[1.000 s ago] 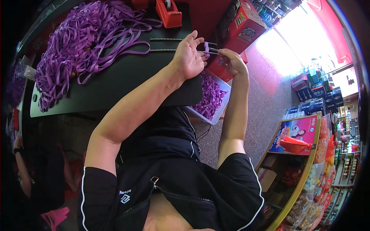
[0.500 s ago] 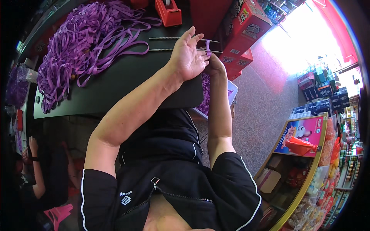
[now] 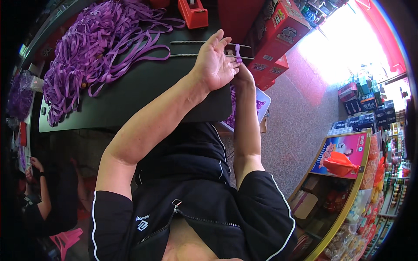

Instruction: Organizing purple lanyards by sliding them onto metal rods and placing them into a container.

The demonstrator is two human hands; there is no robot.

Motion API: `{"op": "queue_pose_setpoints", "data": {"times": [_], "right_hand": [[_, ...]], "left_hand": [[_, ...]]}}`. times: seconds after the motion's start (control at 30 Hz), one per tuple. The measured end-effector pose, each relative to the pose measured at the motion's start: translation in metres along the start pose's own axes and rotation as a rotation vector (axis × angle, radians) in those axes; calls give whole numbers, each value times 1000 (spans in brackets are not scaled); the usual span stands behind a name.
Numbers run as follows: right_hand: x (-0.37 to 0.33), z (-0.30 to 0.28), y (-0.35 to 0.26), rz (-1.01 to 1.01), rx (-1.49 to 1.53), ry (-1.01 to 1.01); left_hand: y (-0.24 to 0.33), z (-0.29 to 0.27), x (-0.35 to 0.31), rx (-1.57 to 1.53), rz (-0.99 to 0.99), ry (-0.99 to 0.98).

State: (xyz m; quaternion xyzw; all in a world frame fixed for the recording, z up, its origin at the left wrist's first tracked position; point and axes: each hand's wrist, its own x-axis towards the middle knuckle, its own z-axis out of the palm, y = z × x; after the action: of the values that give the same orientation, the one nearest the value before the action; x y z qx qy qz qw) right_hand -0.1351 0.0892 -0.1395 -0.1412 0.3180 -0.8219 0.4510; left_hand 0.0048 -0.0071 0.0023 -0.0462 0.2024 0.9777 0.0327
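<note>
Two thin twisted metal rods (image 3: 183,55) stick out side by side past the right end of the black table. A short purple ribbon (image 3: 238,53) is looped across both near their tips. My left hand (image 3: 213,63) is palm up over the rods, thumb side fingers stretched and apart, its lower fingers touching or nearly touching the ribbon. Just under the ribbon sits my right hand (image 3: 244,76); a fingertip seems to show between the rods, but most of its fingers are hidden behind my left hand.
A large heap of purple ribbon (image 3: 104,48) covers the black table's (image 3: 174,100) left part. Behind stands a red tape dispenser (image 3: 192,15). Red cartons (image 3: 278,35) rise at the right; a pale bin (image 3: 261,108) with purple pieces stands below the table edge. Another person (image 3: 43,191) sits at lower left.
My hands stay at the rods, with only small finger movement around the ribbon. The whole view has shifted slightly. At lower left the other person's hand has moved a little.
</note>
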Motion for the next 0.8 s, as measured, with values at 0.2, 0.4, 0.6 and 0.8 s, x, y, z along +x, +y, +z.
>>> {"op": "queue_pose_setpoints", "data": {"times": [0.2,0.4,0.6,0.8], "right_hand": [[-66,36,-61,-386,-1001,673],[-57,126,-110,-516,-1810,267],[8,161,-109,365,-2517,-80],[17,200,-92,636,-2421,115]], "left_hand": [[-3,6,-4,33,22,16],[-1,3,-3,17,12,-19],[-1,3,1,80,-6,-66],[2,-9,5,97,4,-91]]}}
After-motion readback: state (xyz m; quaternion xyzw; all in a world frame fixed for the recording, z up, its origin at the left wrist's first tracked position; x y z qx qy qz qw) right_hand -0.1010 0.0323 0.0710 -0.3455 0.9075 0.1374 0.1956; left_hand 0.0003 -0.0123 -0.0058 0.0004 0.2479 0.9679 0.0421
